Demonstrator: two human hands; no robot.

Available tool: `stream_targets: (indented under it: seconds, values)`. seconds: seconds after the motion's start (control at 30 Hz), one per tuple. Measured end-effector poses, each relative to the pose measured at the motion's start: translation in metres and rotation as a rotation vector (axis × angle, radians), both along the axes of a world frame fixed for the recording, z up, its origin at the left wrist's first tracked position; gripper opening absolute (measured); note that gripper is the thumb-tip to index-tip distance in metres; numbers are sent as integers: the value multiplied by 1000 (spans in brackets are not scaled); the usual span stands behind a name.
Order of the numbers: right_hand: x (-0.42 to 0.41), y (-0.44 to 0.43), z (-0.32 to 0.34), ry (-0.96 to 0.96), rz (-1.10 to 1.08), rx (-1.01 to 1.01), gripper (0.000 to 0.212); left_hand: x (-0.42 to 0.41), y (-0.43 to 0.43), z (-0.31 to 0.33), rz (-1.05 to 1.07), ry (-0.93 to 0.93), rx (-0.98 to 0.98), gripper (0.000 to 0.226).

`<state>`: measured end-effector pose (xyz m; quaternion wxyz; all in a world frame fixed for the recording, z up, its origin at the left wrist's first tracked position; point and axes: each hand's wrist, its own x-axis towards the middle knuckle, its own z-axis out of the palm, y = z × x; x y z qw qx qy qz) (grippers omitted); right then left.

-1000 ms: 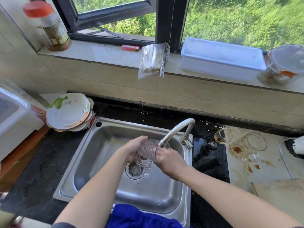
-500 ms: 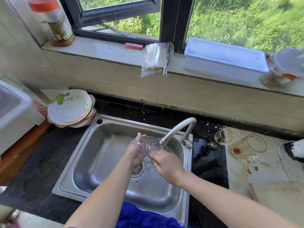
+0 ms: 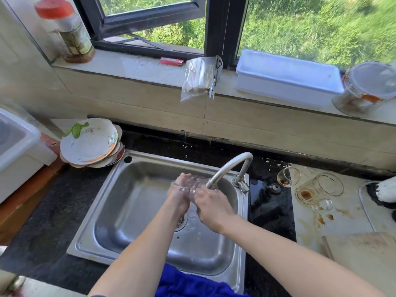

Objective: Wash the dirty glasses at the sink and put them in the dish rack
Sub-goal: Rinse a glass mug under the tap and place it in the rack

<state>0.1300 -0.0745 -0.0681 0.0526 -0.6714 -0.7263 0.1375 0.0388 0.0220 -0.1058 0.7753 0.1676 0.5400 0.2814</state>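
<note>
Over the sink (image 3: 132, 211), in the head view, both hands hold one glass (image 3: 191, 183) just under the mouth of the tap (image 3: 227, 168). The left hand (image 3: 179, 197) grips the glass from its left side. The right hand (image 3: 212, 209) curls round it from the right and below. The glass lies tipped on its side between them. I think this is the washing step: the hands rub and rinse the glass. I cannot tell for sure if water runs.

Next, I think the clean glass has to go in the dish rack. I cannot see a rack for sure, so the person must look for it first. Wet glass is slippy, so the hold must be firm.

To the right of the right hand, well apart, a small glass (image 3: 288, 176) and a glass mug (image 3: 317, 189) wait on the pale worktop (image 3: 351, 213). Both have brown stuff in them, and brown spills lie near. To the left of the left hand, past the sink, dirty plates (image 3: 90, 144) sit in a pile. A blue cloth (image 3: 192, 284) hangs close to the body. Far ahead of the hands, a window sill (image 3: 139, 67) holds a jar (image 3: 68, 33), a red lighter (image 3: 171, 61) and a white box (image 3: 287, 76). Green grass shows outside.
</note>
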Motion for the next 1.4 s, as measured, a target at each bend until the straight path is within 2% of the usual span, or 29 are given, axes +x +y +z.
stream_targets:
  seconds: [0.1,0.23,0.3,0.4,0.5,0.6,0.7,0.8,0.87,0.93,0.97,1.03,1.07,1.17,1.23,1.3,1.4]
  values:
    - [15,-18,-11,144,151,26,53,-14,11,-3,32,48,42,25]
    - [9,-6,-9,28,51,-37,45,-5,7,1,-147,125,39,29]
    - [10,-5,-12,27,138,43,45,-7,14,6,-245,188,77,31]
    - [25,-14,-21,-10,285,99,57,-15,23,11,-448,443,178,19]
    - [14,-8,-19,-67,207,114,44,-10,20,17,-560,518,193,21]
    - [14,-12,-27,-54,262,197,38,-18,27,17,-617,518,115,23]
    - [19,-13,-31,-38,299,241,34,-24,26,18,-713,507,61,24]
    - [10,-5,-22,-8,186,198,17,-24,24,11,-795,415,66,33]
    - [7,-5,-17,156,-24,59,22,-33,22,2,-696,230,43,39]
    - [1,-3,-14,383,-190,-19,29,-37,12,-6,-507,12,13,38]
    - [-5,-1,-11,486,-239,-28,29,-35,6,-9,-441,-47,4,37]
    - [-10,-2,-10,574,-255,-28,28,-31,3,-13,-365,-23,-16,36]
    - [-7,-5,-8,543,-187,-18,26,-32,5,-11,-352,16,-22,34]
    - [18,-17,-12,264,129,106,26,-41,18,-7,-401,186,16,25]
    - [21,-11,-17,94,202,211,34,-36,18,-4,-472,217,-8,24]
    - [12,-7,-20,53,205,231,36,-29,17,5,-514,213,-22,28]
    - [22,-15,-21,118,274,209,47,-36,25,12,-526,257,-2,23]
